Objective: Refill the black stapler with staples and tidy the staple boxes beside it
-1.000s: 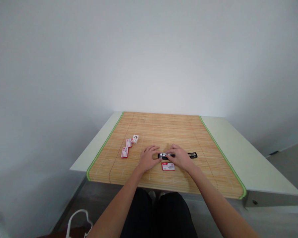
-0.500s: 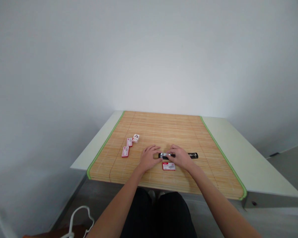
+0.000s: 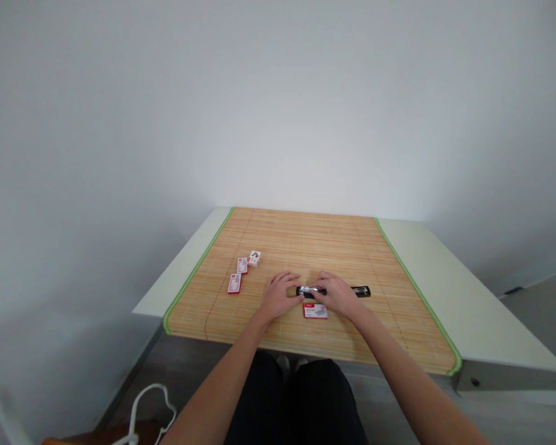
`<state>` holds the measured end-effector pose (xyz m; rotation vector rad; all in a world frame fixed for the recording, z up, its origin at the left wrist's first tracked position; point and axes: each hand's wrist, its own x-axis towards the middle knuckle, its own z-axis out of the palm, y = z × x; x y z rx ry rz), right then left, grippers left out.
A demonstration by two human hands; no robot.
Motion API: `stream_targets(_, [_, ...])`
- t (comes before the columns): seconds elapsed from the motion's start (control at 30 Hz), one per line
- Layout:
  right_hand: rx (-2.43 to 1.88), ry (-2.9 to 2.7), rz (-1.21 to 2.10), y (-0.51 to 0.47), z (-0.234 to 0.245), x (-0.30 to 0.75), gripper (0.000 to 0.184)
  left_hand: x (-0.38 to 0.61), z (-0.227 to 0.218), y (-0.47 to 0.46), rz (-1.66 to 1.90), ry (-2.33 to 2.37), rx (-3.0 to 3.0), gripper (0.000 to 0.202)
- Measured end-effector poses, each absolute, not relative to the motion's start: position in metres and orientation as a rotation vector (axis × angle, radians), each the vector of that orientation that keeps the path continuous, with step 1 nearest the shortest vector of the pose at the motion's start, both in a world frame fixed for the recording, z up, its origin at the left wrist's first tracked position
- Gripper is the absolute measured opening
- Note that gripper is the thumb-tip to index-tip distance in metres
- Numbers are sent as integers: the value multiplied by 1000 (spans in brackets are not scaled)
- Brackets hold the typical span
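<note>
A tan bamboo mat [image 3: 287,238] with green edging lies beneath a long black-and-metal stapler [image 3: 362,291]. The stapler is already opened out and not yet folded shut; work on it seems midway. The right hand [image 3: 336,295] pinches its metal middle; the left hand [image 3: 275,298] curves around its left end, whether gripping I cannot tell. A flat red-and-white cardboard box [image 3: 315,311] rests just nearer than the stapler.

Print [image 3: 309,306] on the boxes [image 3: 315,311] is too small to read.
</note>
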<state>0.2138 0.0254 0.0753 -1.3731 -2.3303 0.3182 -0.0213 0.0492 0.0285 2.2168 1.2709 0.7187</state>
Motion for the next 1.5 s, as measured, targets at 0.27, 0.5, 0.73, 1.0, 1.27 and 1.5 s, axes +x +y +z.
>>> stream_targets(0.27, [-1402, -2351, 266, 16, 78, 233, 13, -22, 27, 50, 736, 1245, 2224, 34])
stream_targets(0.5, [-1370, -2384, 241, 12, 76, 214, 9, -22, 29, 50, 722, 1248, 2221, 35])
stream_targets(0.73, [-1456, -2170, 264, 3, 96, 275, 41, -22, 25, 51, 744, 1261, 2216, 34])
stream_targets(1.0, [-1428, -1429, 1006, -35, 53, 348, 71, -21, 23, 52, 764, 1240, 2210, 33])
stream_targets(1.27, [-1264, -1421, 952, -4, 64, 292, 54, -20, 23, 52, 738, 1266, 2207, 35])
stream_targets(1.5, [-1232, -2009, 719, 22, 85, 216, 31, -20, 22, 53, 733, 1258, 2239, 37])
